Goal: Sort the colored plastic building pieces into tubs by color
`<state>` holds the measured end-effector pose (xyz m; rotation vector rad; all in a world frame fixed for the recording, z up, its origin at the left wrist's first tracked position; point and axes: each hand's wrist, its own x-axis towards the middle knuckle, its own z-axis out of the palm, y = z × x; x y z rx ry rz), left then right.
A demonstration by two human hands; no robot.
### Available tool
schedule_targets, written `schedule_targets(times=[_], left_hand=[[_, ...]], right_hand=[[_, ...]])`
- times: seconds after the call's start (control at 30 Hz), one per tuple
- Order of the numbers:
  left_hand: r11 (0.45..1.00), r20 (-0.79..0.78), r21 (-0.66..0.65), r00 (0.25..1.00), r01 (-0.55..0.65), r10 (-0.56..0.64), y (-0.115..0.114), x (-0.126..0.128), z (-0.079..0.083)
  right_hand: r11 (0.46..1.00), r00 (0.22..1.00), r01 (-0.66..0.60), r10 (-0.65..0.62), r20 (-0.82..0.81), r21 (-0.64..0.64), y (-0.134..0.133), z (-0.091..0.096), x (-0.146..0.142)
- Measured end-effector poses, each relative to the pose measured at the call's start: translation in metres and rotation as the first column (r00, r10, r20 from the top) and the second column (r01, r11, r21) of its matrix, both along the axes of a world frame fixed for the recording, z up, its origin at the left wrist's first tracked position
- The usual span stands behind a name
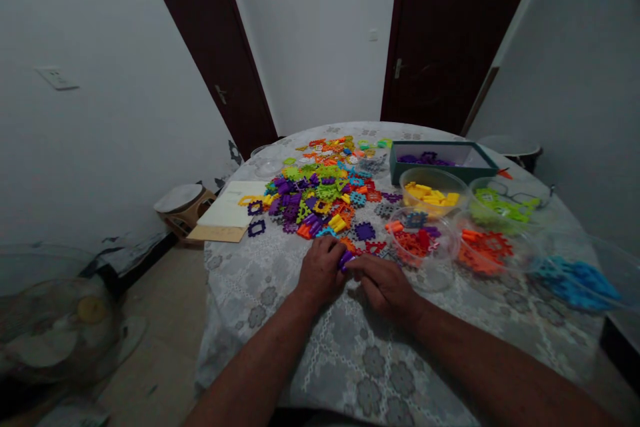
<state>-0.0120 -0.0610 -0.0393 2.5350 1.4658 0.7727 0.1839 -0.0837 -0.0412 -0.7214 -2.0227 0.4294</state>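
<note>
My left hand [321, 269] and my right hand [384, 285] meet at the near edge of a heap of coloured plastic interlocking pieces [320, 197] on a round table [350, 353]. Both hands have fingers curled and pinch a small purple piece [345, 259] between them. Orange, red and purple pieces lie just beyond my fingertips.
Clear bowls to the right hold sorted pieces: red [421, 240], yellow [432, 195], green [503, 207], orange [484, 248], blue [575, 278]. A teal box [443, 159] with purple pieces stands behind them. A cardboard sheet [230, 211] lies at the left edge. A fan [55, 320] stands on the floor.
</note>
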Motion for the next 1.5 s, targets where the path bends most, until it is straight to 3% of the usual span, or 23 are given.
schedule_targets(times=[0.37, 0.73, 1.17, 1.5], left_hand=[[0.999, 0.008, -0.022, 0.999, 0.038, -0.038, 0.001, -0.001, -0.001], [0.997, 0.007, -0.023, 0.997, -0.072, 0.072, 0.006, -0.001, -0.010], [0.999, 0.007, 0.005, 0.999, -0.033, 0.033, 0.008, -0.006, -0.013], [0.995, 0.048, 0.097, 0.999, -0.029, 0.024, 0.012, -0.004, -0.015]], right_hand=[[0.999, 1.000, -0.021, 0.021, -0.013, 0.030, 0.002, -0.001, -0.003], [0.999, 0.999, -0.043, 0.044, -0.028, 0.033, 0.003, -0.001, -0.009], [0.992, 0.992, -0.105, 0.100, 0.074, 0.064, -0.003, -0.010, -0.016], [0.986, 0.975, -0.150, 0.137, 0.173, 0.068, -0.004, -0.015, -0.018]])
